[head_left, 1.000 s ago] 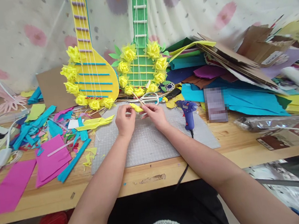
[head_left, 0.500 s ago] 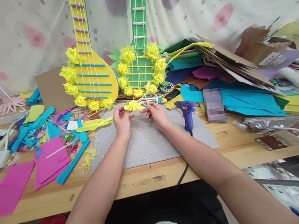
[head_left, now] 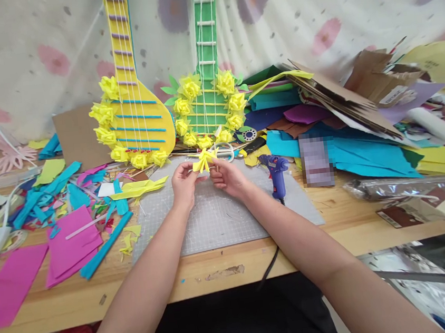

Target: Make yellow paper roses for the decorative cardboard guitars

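Above the grey cutting mat (head_left: pixel 213 226), both my hands meet at a yellow paper flower (head_left: pixel 204 161) with spread, folded petals. My left hand (head_left: pixel 184 183) is closed, pinching the flower's left side between thumb and fingers. At its right edge my right hand (head_left: pixel 227 177) is closed too, fingers curled round what looks like a thin stick, mostly hidden now. White-handled scissors (head_left: pixel 227 151) lie just behind the hands. To the right a blue glue gun (head_left: pixel 277 174) stands on the mat.
A yellow paper guitar (head_left: pixel 142 122) and a green one (head_left: pixel 208 104), both trimmed with yellow flowers, lean at the back. Pink sheets (head_left: pixel 71 240) and blue scraps (head_left: pixel 35 199) cover the left. Blue paper (head_left: pixel 376 158) and cardboard (head_left: pixel 342 98) are piled right.
My right hand has moved closer to my left, against the flower's right edge. The flower has turned, its petals now pointing differently. The whole view has shifted slightly.
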Motion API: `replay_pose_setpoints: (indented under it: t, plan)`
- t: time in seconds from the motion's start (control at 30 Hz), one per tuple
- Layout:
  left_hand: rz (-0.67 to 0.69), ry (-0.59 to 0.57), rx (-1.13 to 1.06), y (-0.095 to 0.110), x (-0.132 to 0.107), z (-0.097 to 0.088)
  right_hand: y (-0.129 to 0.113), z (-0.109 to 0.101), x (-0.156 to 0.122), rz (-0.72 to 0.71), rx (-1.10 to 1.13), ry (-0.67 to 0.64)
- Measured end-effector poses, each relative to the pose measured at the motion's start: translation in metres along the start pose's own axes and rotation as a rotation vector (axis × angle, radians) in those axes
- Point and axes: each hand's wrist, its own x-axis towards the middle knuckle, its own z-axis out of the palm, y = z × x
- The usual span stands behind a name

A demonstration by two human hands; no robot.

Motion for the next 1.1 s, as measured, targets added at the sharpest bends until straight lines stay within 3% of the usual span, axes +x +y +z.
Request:
replay_pose_setpoints:
  t: [0.3, 0.53, 0.67, 0.83, 1.1]
  plan:
    - [0.057, -0.132, 0.259, -0.006, -0.005, -0.001, 0.001, 0.000, 0.001, -0.133, 0.020, 0.166]
    - [0.602, -0.081, 0.737, 0.000, -0.012, -0.003, 0.004, -0.001, 0.004, -0.139, 0.040, 0.173]
    - [0.708, -0.069, 0.846, 0.001, -0.015, 0.001, 0.005, -0.002, 0.004, -0.072, 0.126, 0.108]
    - [0.684, -0.058, 0.804, -0.006, -0.013, 0.003, 0.003, -0.001, 0.003, -0.052, 0.219, 0.130]
    - [0.275, -0.061, 0.460, -0.009, -0.013, 0.008, 0.006, 0.000, 0.005, -0.123, 0.168, 0.129]
